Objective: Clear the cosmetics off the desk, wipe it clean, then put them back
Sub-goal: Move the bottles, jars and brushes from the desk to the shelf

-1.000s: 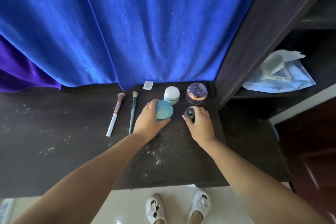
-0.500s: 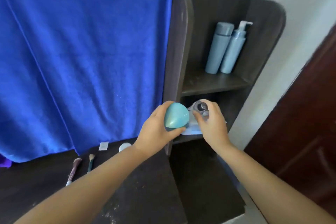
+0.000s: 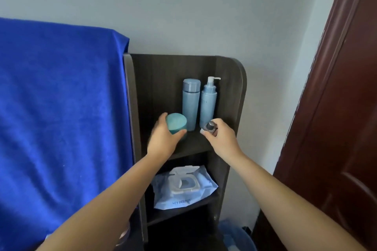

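Note:
My left hand [image 3: 163, 140] grips a round teal jar [image 3: 176, 125] at the upper shelf [image 3: 193, 144] of a dark wooden side unit, the jar low over or on the shelf board. My right hand [image 3: 222, 138] holds a small dark-capped bottle [image 3: 210, 126] just in front of two tall pale-blue bottles, a capped one [image 3: 190, 104] and a pump one [image 3: 208, 104], that stand at the back of that shelf. The desk top and the other cosmetics are out of view.
A pack of wet wipes [image 3: 183, 185] lies on the lower shelf. A blue towel [image 3: 61, 118] hangs at the left. A dark red door [image 3: 342, 118] stands at the right, a grey wall behind. A blue bin [image 3: 234, 236] sits on the floor below.
Both hands lifted the teal jar and the small bottle off the desk and carried them up and right to the upper shelf. My view swung upward with them.

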`<state>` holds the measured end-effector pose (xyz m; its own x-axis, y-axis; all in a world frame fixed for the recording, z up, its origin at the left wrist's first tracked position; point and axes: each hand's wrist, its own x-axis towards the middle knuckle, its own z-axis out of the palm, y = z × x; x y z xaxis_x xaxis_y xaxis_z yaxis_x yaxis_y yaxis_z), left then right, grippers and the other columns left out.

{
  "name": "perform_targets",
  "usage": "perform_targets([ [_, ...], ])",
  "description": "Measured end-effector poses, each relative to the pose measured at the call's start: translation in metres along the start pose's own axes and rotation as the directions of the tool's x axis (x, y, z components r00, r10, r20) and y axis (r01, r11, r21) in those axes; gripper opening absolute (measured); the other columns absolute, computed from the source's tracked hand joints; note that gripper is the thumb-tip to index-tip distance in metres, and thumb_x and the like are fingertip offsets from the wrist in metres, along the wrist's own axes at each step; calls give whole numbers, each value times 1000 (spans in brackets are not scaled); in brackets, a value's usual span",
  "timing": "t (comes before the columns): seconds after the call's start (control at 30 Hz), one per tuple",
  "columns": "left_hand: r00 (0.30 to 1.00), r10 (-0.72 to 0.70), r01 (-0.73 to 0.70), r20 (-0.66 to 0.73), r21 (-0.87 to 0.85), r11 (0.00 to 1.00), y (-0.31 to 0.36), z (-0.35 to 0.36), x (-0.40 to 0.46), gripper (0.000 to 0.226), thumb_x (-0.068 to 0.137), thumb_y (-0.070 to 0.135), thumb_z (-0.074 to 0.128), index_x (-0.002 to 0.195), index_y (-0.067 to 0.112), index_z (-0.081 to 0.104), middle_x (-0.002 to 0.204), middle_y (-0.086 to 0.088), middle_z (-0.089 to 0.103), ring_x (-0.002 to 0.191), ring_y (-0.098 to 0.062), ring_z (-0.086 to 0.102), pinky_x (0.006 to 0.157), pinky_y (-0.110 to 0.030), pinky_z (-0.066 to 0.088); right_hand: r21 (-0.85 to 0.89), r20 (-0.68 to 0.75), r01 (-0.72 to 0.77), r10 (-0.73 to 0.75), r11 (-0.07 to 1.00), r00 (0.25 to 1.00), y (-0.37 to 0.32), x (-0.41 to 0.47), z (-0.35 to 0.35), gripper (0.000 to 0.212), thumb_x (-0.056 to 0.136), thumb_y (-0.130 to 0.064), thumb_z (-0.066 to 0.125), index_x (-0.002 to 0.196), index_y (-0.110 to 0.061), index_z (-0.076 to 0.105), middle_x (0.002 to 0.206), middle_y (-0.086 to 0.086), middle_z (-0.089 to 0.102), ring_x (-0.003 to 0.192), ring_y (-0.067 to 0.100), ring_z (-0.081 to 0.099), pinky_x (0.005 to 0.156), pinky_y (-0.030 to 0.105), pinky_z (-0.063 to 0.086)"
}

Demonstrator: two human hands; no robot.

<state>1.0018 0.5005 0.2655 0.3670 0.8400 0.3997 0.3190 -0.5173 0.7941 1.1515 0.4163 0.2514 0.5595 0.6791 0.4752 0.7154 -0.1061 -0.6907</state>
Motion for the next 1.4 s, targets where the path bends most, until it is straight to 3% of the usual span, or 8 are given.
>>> perform_targets([
  [0.17,991,-136,137,-19,56,989,-5,10,17,70,76,32,72,131,13,33,126,-11,52,112,-28,52,86,-36,42,-105,53,-29,35,994,998,12,18,23,26,84,-27,67,99,-8,57,102,8,59,91,23,58,77,33,47],
  [0.47,992,-113,119,-59,123,985,-11,18,23,71,81,26,69,137,13,28,138,-10,32,124,-27,40,98,-38,37,-100,-24,1,-3,995,1000,21,19,29,36,85,-15,65,118,-8,52,116,13,48,94,27,60,84,40,50],
  [0.73,884,452,-431,-120,164,887,-19,-22,-51,51,84,21,59,130,15,39,126,-6,49,114,-14,43,89,-19,39,-86,-281,229,-244,970,928,-8,-46,39,28,84,-10,62,112,-8,56,108,9,56,99,24,56,85,42,49],
  [0.87,818,574,-552,-41,228,802,-73,-72,-112,31,85,23,50,116,17,44,107,4,50,94,-12,48,75,-17,40,56,-144,347,-337,936,931,-36,-110,88,18,87,-18,51,103,-11,58,99,1,59,91,17,55,82,33,46],
  [1.0,984,122,-89,-132,230,969,-183,-135,-155,23,88,20,47,110,21,50,93,3,55,83,-6,47,74,-25,43,170,225,280,-314,945,923,-55,-181,171,19,87,-26,46,97,-16,57,91,-1,58,83,14,56,74,27,46],
  [1.1,947,-252,305,-199,321,896,-265,-186,-183,19,90,9,48,106,13,57,97,-3,59,91,-24,55,76,-35,45,178,497,147,-217,973,840,-73,-226,238,29,83,-36,43,97,-16,59,91,-5,57,78,13,57,72,29,48],
  [1.27,847,-507,519,-160,454,725,-346,-234,-223,21,89,14,51,110,11,56,106,-10,56,105,-30,48,79,-42,44,33,705,105,-98,994,702,-110,-272,341,20,88,-23,57,104,-12,60,98,5,62,89,25,59,78,41,48],
  [1.4,834,-544,490,-93,577,654,-378,-242,-232,28,90,27,53,114,13,53,112,-9,54,110,-29,45,84,-40,40,-138,737,182,-22,974,676,-134,-289,397,31,90,-32,54,111,-9,53,112,11,57,106,31,55,84,40,43],
])
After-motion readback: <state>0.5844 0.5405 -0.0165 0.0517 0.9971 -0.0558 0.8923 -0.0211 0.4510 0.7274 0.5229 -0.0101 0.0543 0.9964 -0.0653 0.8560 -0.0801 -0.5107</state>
